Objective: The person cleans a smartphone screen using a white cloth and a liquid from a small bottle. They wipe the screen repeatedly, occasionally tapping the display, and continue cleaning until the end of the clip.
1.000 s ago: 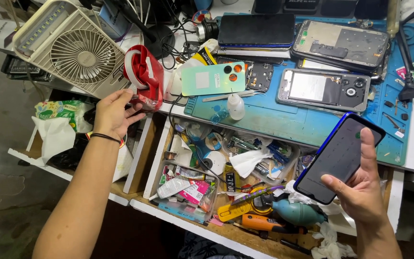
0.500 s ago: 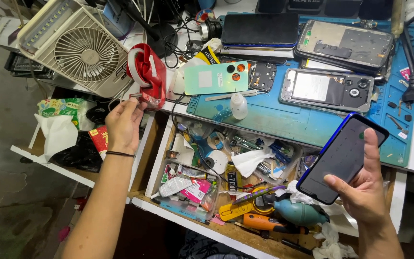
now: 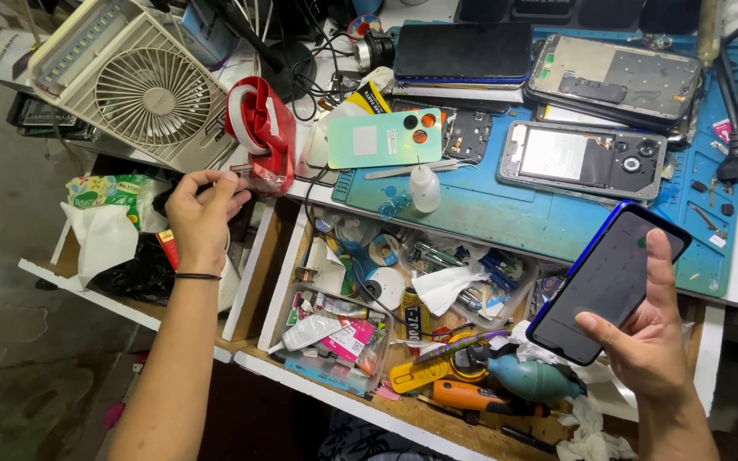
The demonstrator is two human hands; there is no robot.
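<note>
My right hand holds a dark smartphone with a blue rim, screen up, above the open drawer at the lower right. My left hand is at the left edge of the bench, its fingers pinched on a small clear packet beside a red and white tape roll. A mint green phone back cover lies on the blue work mat just right of the tape roll.
A white desk fan stands at the back left. Opened phones and a dark phone lie on the mat, with a small white bottle. The open drawer holds tools, tubes, tissue and a teal blower. A tissue pack sits at left.
My left hand has shifted a little toward me and to the left of the tape roll, now pinching the small packet. My right hand keeps the phone nearly still.
</note>
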